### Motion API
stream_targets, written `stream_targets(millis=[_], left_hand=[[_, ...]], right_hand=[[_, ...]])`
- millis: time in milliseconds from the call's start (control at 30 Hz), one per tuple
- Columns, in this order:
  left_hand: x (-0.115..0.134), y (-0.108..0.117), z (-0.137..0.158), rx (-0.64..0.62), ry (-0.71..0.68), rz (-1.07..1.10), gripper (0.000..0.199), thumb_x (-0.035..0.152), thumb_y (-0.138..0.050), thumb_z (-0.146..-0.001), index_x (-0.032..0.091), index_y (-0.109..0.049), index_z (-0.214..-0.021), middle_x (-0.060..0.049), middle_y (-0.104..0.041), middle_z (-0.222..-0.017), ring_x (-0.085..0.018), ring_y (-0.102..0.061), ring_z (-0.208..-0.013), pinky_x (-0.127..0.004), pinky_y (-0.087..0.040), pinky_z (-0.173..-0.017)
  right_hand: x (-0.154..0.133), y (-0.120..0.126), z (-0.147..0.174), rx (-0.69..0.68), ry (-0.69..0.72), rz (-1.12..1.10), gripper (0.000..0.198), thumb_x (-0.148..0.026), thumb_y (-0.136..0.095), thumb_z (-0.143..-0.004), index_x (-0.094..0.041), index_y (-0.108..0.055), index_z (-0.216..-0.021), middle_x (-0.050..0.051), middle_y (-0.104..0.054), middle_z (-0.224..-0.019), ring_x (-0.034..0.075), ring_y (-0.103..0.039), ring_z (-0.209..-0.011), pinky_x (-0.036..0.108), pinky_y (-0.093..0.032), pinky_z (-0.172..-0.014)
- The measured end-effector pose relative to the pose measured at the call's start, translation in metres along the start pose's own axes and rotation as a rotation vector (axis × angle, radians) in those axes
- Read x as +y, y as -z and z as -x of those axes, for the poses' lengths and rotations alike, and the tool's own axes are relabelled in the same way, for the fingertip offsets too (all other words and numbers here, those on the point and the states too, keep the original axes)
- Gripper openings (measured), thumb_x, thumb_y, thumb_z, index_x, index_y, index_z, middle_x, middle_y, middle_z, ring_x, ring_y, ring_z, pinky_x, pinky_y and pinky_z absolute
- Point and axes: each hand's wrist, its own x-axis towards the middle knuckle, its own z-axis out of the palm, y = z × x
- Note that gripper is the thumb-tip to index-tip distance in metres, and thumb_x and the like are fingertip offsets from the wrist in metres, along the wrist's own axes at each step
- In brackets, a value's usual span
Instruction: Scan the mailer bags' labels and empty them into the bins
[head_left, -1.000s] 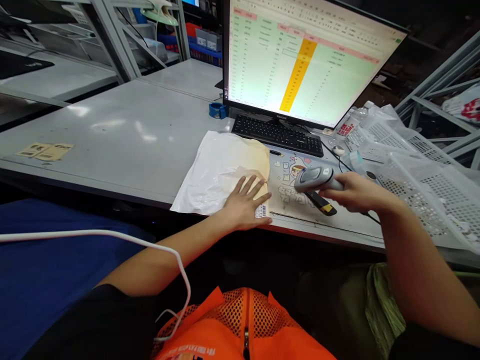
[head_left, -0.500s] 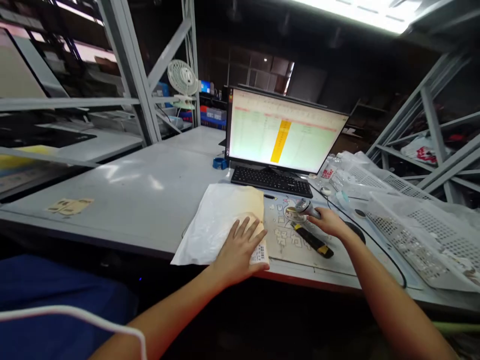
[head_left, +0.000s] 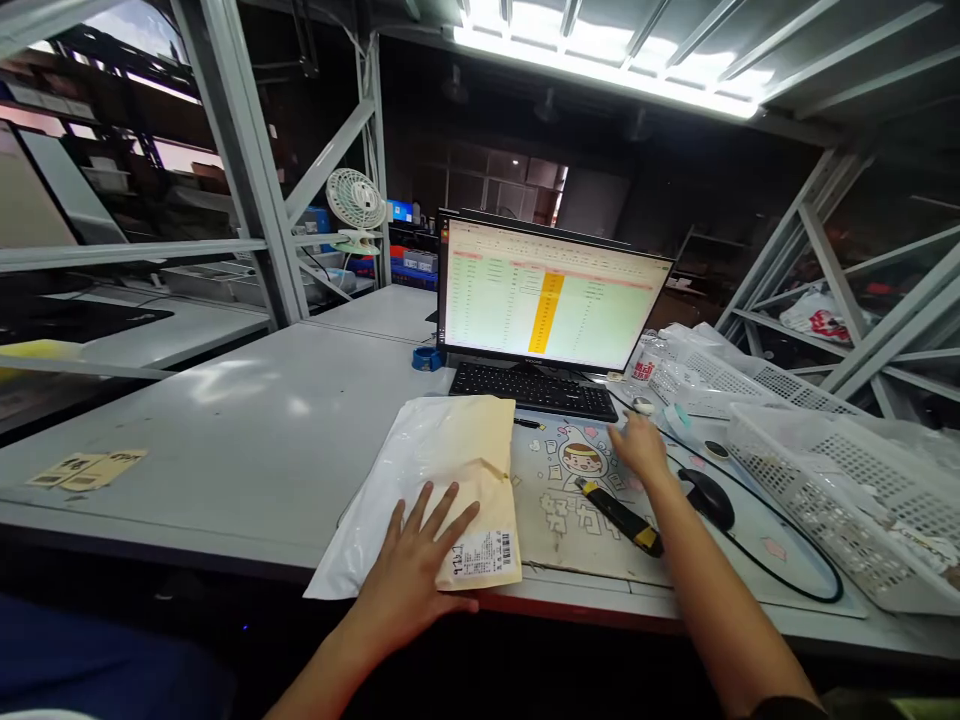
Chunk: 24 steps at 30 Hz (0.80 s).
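Observation:
My left hand (head_left: 416,555) lies palm down with fingers spread on a yellowish padded envelope (head_left: 491,430) and white plastic packaging (head_left: 397,440) at the table's front edge. A printed barcode label (head_left: 487,560) shows beside my fingers at the envelope's lower corner. My right hand (head_left: 641,445) is near the right end of the black keyboard (head_left: 532,390). Its fingers are blurred and partly hidden, and no barcode scanner is visible in it. Below that hand, a black and yellow utility knife (head_left: 619,517) rests on the printed desk mat (head_left: 547,545).
A monitor (head_left: 551,290) with a spreadsheet stands behind the keyboard. White perforated baskets (head_left: 847,500) line the right side, near a black mouse (head_left: 707,497) and a looping black cable (head_left: 810,593). A blue tape roll (head_left: 427,358) sits left of the keyboard.
My right hand has moved toward the keyboard's right end, and the barcode scanner it held is out of sight. My left hand stays flat on the packaging. The camera view has shifted.

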Motion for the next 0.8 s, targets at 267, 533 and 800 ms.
stream_targets(millis=[267,533,800], left_hand=[[-0.012,0.001,0.004,0.133,-0.023,0.136,0.092,0.009,-0.054,-0.085,0.042,-0.035,-0.168,0.002,-0.034,-0.174,-0.038,-0.023,-0.164,-0.072,-0.026,-0.128],[-0.024,0.006,0.016,0.433,0.167,0.675,0.061,0.029,-0.05,-0.101,0.024,-0.052,-0.162,-0.006,-0.053,-0.163,-0.03,-0.045,-0.155,-0.047,-0.032,-0.132],[-0.026,-0.002,0.018,0.52,0.352,0.764,0.06,0.054,-0.061,-0.101,0.019,-0.066,-0.148,-0.011,-0.067,-0.147,-0.035,-0.053,-0.148,-0.047,-0.034,-0.131]], right_hand=[[-0.089,-0.063,-0.052,0.015,0.072,-0.196,0.055,-0.028,-0.059,-0.092,-0.014,-0.061,-0.145,0.018,-0.065,-0.142,0.03,-0.061,-0.128,0.04,-0.048,-0.109],[-0.067,-0.097,-0.048,0.103,-0.043,-0.221,0.06,-0.02,-0.044,-0.097,-0.006,-0.047,-0.155,0.023,-0.047,-0.16,0.033,-0.038,-0.149,0.048,-0.032,-0.124],[-0.075,-0.109,-0.048,0.033,-0.03,-0.201,0.055,-0.02,-0.049,-0.094,-0.01,-0.057,-0.147,0.021,-0.042,-0.166,0.035,-0.031,-0.154,0.053,-0.027,-0.126]])
